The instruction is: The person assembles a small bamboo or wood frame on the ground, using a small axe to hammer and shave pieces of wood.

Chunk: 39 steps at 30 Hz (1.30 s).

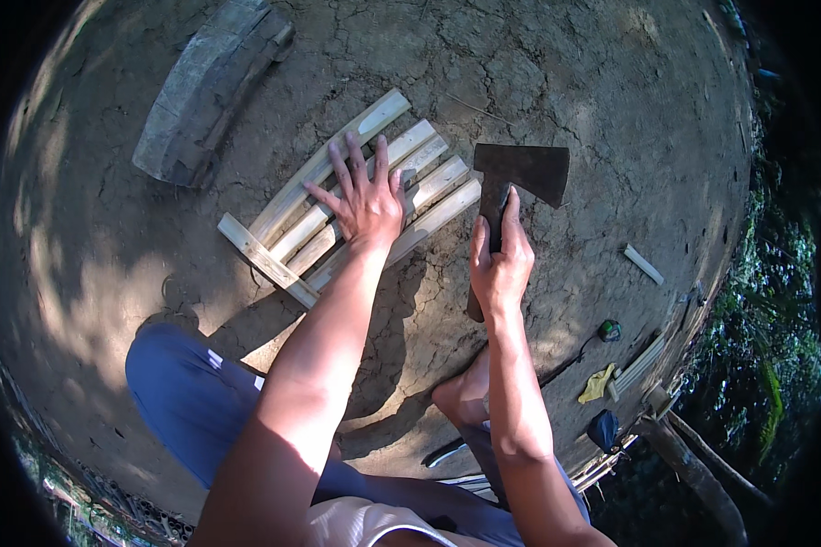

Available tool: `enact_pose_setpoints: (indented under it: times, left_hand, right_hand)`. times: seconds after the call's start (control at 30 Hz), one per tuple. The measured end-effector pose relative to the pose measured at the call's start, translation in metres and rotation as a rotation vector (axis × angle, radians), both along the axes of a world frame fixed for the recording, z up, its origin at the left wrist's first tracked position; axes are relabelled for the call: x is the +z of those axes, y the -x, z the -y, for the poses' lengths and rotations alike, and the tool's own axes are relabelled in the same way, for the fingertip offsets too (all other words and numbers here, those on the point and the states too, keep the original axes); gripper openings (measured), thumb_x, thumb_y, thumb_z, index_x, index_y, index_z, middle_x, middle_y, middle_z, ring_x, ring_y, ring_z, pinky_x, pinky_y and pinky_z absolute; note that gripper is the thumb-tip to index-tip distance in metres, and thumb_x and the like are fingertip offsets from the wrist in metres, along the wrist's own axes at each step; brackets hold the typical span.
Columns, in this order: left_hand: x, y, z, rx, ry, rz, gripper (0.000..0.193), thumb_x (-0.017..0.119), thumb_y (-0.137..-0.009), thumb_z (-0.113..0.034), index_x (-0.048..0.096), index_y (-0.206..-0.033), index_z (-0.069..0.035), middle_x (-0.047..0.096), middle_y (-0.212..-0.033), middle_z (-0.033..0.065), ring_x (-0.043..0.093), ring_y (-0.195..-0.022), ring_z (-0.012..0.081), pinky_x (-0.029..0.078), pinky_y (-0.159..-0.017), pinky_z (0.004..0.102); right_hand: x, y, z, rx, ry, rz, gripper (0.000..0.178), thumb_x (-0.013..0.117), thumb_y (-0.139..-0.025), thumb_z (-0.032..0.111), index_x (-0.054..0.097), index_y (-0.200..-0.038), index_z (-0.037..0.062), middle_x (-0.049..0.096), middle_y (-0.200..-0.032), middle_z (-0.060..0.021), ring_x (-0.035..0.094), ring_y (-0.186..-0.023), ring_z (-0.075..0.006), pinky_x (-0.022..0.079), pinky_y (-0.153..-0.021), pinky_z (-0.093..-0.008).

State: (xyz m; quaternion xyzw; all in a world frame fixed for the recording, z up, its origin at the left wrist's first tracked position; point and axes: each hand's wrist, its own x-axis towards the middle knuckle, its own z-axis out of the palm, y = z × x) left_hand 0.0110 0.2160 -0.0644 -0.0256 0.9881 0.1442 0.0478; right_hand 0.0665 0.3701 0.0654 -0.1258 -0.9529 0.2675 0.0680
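Observation:
My left hand (371,208) lies with fingers spread on several pale wooden slats (444,204) set side by side on the ground. At their near-left ends runs a short wooden crosspiece (266,261), touching or joined to them; how it is fastened I cannot make out. To the right, my right hand (504,266) grips a hatchet (525,170) by its dark handle, close under the head. Its dark metal blade points away from me, just beside the far-right slat ends, with a gap between.
A thick weathered timber block (212,87) rests at the far left on cracked bare earth. Off to the right lie a loose wood piece (644,263), a small green round object (609,330), a yellow scrap (597,383), more sticks (639,368) and a black bundle (602,430).

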Motion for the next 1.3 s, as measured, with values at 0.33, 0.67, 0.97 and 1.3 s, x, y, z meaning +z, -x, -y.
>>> enact_pose_setpoints:
  times: [0.33, 0.67, 0.97, 1.3]
  left_hand:
    - [-0.001, 0.001, 0.003, 0.009, 0.011, 0.027, 0.059, 0.044, -0.109, -0.044, 0.032, -0.166, -0.031, 0.014, -0.176, 0.0155, 0.007, -0.163, 0.0412, -0.005, -0.112, 0.0869]
    - [0.000, 0.001, 0.001, -0.010, 0.052, 0.096, 0.058, 0.036, -0.110, -0.047, 0.031, -0.166, -0.034, 0.014, -0.177, 0.0138, 0.005, -0.163, 0.0400, -0.006, -0.112, 0.0863]
    - [-0.005, 0.001, -0.004, 0.027, -0.006, -0.006, 0.062, 0.051, -0.104, -0.051, 0.037, -0.163, -0.035, 0.022, -0.175, 0.0130, 0.016, -0.162, 0.0383, 0.000, -0.111, 0.0887]
    - [-0.007, 0.000, -0.003, 0.036, -0.009, 0.024, 0.058, 0.047, -0.107, -0.052, 0.041, -0.161, -0.034, 0.022, -0.175, 0.0130, 0.011, -0.162, 0.0394, -0.002, -0.112, 0.0878]
  right_hand:
    - [0.009, 0.008, 0.005, -0.033, -0.064, -0.155, 0.065, 0.068, -0.095, 0.003, 0.043, -0.155, -0.0027, 0.069, -0.105, -0.0268, 0.073, -0.084, -0.0416, 0.058, -0.073, -0.0442]
    - [0.074, 0.053, -0.009, -0.043, 0.174, 0.309, 0.062, 0.066, -0.098, 0.007, 0.046, -0.157, 0.0056, 0.075, -0.108, -0.0236, 0.078, -0.093, -0.0332, 0.058, -0.082, -0.0399]
    - [0.041, 0.079, -0.061, 0.213, 0.157, 0.787, 0.064, 0.068, -0.095, 0.019, 0.050, -0.155, 0.0052, 0.077, -0.102, -0.0243, 0.079, -0.092, -0.0319, 0.057, -0.085, -0.0399]
    - [0.050, 0.098, -0.074, 0.321, 0.168, 0.881, 0.062, 0.066, -0.096, 0.021, 0.051, -0.153, 0.0021, 0.074, -0.088, -0.0191, 0.075, -0.073, -0.0253, 0.058, -0.075, -0.0400]
